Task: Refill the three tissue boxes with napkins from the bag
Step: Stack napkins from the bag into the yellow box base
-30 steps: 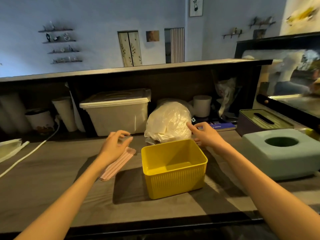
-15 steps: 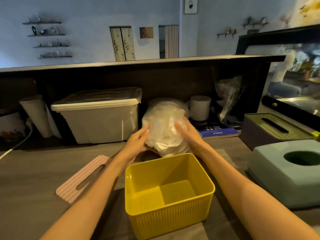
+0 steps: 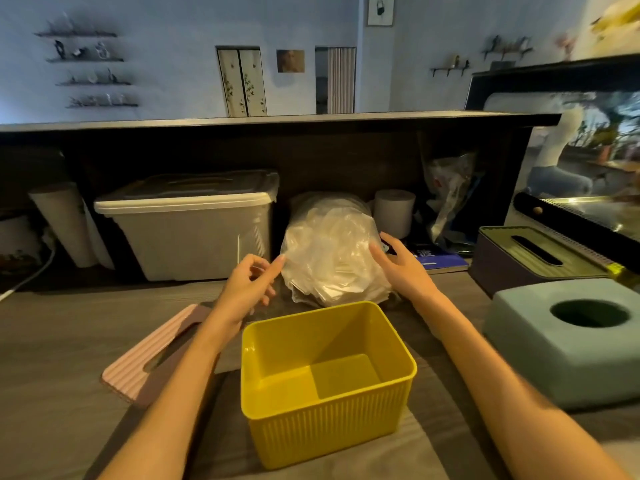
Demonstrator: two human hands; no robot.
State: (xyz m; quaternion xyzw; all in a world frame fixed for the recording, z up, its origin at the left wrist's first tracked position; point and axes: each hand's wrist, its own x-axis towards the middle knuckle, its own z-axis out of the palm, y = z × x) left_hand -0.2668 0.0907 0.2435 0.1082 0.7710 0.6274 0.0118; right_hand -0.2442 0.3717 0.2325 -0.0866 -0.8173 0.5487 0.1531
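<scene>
A clear plastic bag of white napkins (image 3: 329, 251) stands on the counter behind an open, empty yellow tissue box (image 3: 325, 375). The box's pink slotted lid (image 3: 152, 355) lies flat to its left. My left hand (image 3: 249, 285) is at the bag's left side, one fingertip on the plastic and the other fingers loosely curled. My right hand (image 3: 401, 268) rests straight fingers against the bag's right side. A teal tissue box with a round hole (image 3: 571, 337) sits at the right. Behind it is a dark box with an olive slotted lid (image 3: 533, 258).
A large lidded storage bin (image 3: 190, 226) stands left of the bag under the raised counter shelf (image 3: 277, 121). A paper roll (image 3: 394, 211), a blue booklet (image 3: 440, 261) and a crumpled plastic bag (image 3: 450, 188) lie behind on the right. A white cable (image 3: 31, 275) runs at far left.
Both hands reached forward from above the yellow box to the bag. Since half a second ago the left hand has drawn back slightly and curled, and the right hand has shifted to the bag's right side.
</scene>
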